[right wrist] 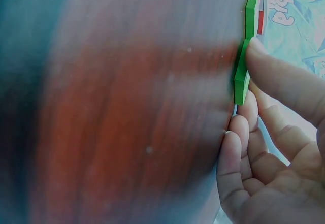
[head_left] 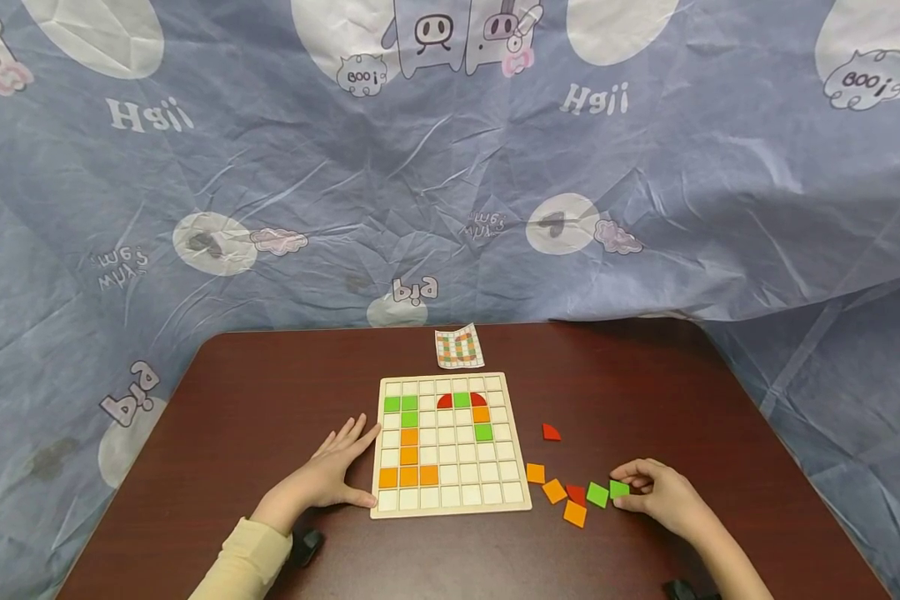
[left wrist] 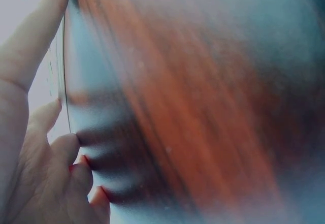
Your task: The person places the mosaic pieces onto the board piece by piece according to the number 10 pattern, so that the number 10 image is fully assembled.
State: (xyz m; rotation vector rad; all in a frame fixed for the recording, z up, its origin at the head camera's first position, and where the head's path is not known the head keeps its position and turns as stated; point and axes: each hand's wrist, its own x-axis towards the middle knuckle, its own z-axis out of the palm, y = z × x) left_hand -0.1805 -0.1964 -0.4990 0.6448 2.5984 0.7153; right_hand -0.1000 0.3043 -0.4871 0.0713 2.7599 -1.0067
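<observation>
My right hand (head_left: pixel 662 497) pinches a green square tile (head_left: pixel 619 489) between thumb and fingers, low over the table; in the right wrist view the thumb lies along this tile (right wrist: pixel 241 76). Just left of it lies another green tile (head_left: pixel 597 495). My left hand (head_left: pixel 333 467) touches the left edge of a pale gridded board (head_left: pixel 450 508), fingers spread and thumb near the lower left corner. On the board, green and orange squares (head_left: pixel 408 456) form a shape at left. Two red quarter-round pieces (head_left: pixel 445 402), with green and orange squares, stand at upper right.
Beside the board's right edge lie loose orange squares (head_left: pixel 536 473), a red piece (head_left: pixel 576 495) partly covered by an orange one (head_left: pixel 574 514), and a red quarter-round (head_left: pixel 551 432) farther back. A small patterned paper card (head_left: pixel 459 347) lies behind the board. A printed cloth (head_left: pixel 450 167) hangs behind the table.
</observation>
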